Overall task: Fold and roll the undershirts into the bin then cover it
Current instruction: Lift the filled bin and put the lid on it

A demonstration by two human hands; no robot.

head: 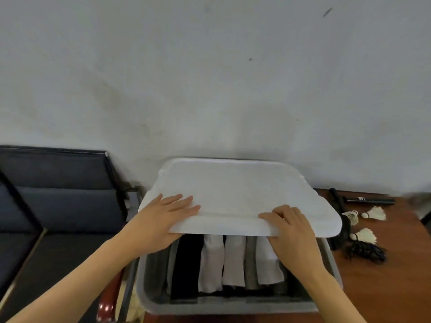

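Note:
A grey plastic bin (233, 307) stands on the wooden table, and several rolled undershirts (229, 262) in black, grey and white stand side by side inside it. A white lid (238, 190) lies over the far part of the bin, leaving its near part uncovered. My left hand (163, 215) lies flat on the lid's near left corner with straight fingers. My right hand (291, 229) grips the lid's near edge on the right, its fingers curled over the rim.
A dark blue sofa (58, 197) stands to the left of the table. On the wooden table (384, 287) to the right lie three white shuttlecocks (373, 213), a black cord bundle (363, 250) and a black racket handle (368, 201). A pale wall rises behind.

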